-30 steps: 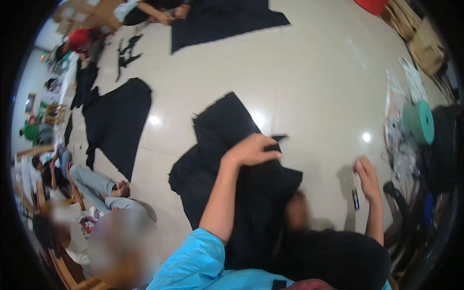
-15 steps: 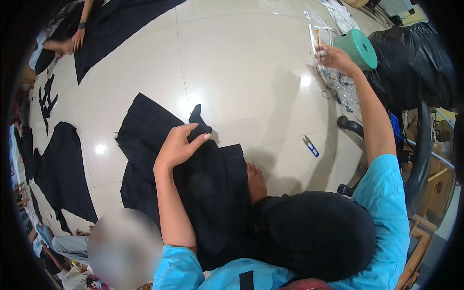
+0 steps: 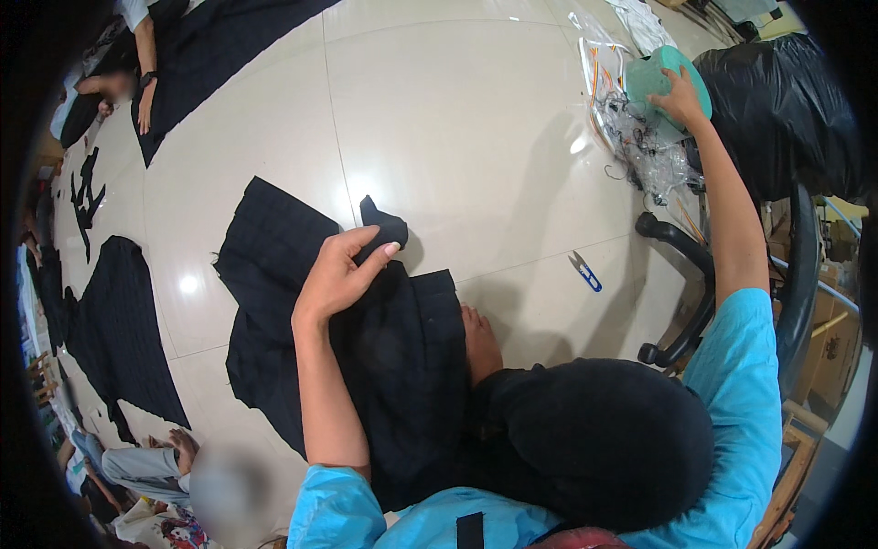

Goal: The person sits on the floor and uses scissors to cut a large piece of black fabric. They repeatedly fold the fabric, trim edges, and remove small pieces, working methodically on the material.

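My left hand (image 3: 346,273) pinches a folded end of black cloth (image 3: 393,352) between thumb and fingers; the cloth spreads over my lap and the floor. A small flap of it stands up beyond my fingertips. At the far right, my right hand (image 3: 679,99) reaches across a round green plastic stool (image 3: 643,80) lying on its side, with the fingers on its top and the thumb curled on its side. Clear crumpled plastic and thread scraps (image 3: 645,151) lie beside the stool. Blue-handled thread snips (image 3: 586,273) rest on the floor to the right of the cloth.
A big black plastic bag (image 3: 777,110) stands behind the stool. The black legs of a chair base (image 3: 700,274) reach across the floor at right. More black cloth pieces (image 3: 123,320) lie at left. At the far left, another person's hand (image 3: 146,105) presses on dark cloth.
My right hand has moved from beside the plastic scraps onto the green stool. The stool has shifted slightly. My left hand stays at the black cloth.
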A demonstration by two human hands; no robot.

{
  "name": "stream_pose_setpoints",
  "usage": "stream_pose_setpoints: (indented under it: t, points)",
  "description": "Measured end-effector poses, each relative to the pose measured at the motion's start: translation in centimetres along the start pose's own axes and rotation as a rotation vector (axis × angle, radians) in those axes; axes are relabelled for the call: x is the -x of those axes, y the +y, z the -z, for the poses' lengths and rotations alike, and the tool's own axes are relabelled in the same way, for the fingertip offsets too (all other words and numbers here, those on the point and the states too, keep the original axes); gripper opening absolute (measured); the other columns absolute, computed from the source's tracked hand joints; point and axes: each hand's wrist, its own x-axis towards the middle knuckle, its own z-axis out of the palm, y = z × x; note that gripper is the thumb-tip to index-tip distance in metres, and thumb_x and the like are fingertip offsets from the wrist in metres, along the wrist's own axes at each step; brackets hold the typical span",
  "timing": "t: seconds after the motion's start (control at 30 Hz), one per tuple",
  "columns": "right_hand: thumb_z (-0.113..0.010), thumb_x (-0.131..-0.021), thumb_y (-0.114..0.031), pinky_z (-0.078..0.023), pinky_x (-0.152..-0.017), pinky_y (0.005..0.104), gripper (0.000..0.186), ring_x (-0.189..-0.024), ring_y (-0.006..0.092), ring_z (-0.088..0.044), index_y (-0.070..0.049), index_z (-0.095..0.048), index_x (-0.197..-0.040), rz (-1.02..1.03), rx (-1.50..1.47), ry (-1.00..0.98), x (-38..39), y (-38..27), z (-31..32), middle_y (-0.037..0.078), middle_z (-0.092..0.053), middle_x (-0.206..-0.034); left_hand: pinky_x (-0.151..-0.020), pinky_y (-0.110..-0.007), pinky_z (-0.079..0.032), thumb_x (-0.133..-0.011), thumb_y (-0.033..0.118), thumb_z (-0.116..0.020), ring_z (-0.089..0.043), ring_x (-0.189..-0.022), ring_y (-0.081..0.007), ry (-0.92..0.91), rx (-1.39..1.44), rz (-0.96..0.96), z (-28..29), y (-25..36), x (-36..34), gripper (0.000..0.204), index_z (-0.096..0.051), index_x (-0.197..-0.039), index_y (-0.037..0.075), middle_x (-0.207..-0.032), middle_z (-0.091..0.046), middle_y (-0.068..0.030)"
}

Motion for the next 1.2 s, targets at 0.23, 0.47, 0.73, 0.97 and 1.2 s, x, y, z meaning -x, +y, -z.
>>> stream_pose_setpoints:
  t: [0.23, 0.47, 0.73, 0.97, 1.2]
  points:
    - [-0.075, -0.099, -0.025, -0.057, -0.093, 0.0347, 0.035, -0.105, 0.0181, -0.071, -0.003, -0.071, -0.126, 0.125, -0.842, -0.375, 2.8, -18.3, 3.3, 0.009, -0.076, -0.114, -0.063, -0.033, -0.039, -0.099, 0.019, -0.076, -0.044, -0.074, -0.0178, 0.126, 0.024, -0.217, -1.1, 1.0, -0.2, 0.032, -0.056, -0.088, -0.004, -0.081, -0.046, -0.0087]
    - [-0.083, -0.092, -0.038, -0.053, -0.106, 0.0454, 0.052, -0.116, 0.0369, -0.071, 0.002, -0.073, -0.125, 0.607, -1.400, -0.743, 20.7, -42.8, 7.6, 0.023, -0.075, -0.121, -0.074, -0.034, -0.046, -0.096, 0.012, -0.076, -0.055, -0.082, -0.0189, 0.172, 0.104, -0.294, -0.7, 1.4, -0.2, 0.020, -0.067, -0.096, -0.006, -0.089, -0.058, -0.0081]
    - [-0.065, -0.106, -0.018, -0.053, -0.090, 0.0346, 0.020, -0.098, 0.0183, -0.068, 0.001, -0.070, -0.111, 0.310, -1.589, -1.000, 26.4, -48.0, 7.9, 0.011, -0.072, -0.099, -0.071, -0.033, -0.046, -0.101, 0.027, -0.075, -0.051, -0.077, -0.0133, 0.239, 0.163, -0.166, 0.4, -2.2, -0.3, 0.032, -0.067, -0.094, -0.003, -0.080, -0.057, -0.0046]
    - [-0.080, -0.096, -0.025, -0.053, -0.098, 0.0430, 0.032, -0.108, 0.0277, -0.068, 0.000, -0.067, -0.113, 0.328, -1.437, -0.818, 26.5, -47.3, 7.6, 0.013, -0.072, -0.115, -0.077, -0.028, -0.051, -0.109, 0.027, -0.066, -0.058, -0.085, -0.0064, 0.089, 0.500, -0.061, 0.0, -0.2, -0.3, 0.029, -0.074, -0.109, 0.000, -0.089, -0.067, 0.0014]
    - [-0.072, -0.099, -0.012, -0.045, -0.089, 0.0295, 0.014, -0.095, 0.0121, -0.054, -0.005, -0.061, -0.097, 0.198, -1.671, -0.954, 27.7, -47.7, 7.5, 0.003, -0.060, -0.105, -0.090, -0.036, -0.054, -0.110, 0.041, -0.061, -0.068, -0.097, -0.0183, 0.065, 0.339, -0.046, -0.3, -2.6, -0.9, 0.046, -0.076, -0.115, -0.003, -0.102, -0.076, -0.0120]
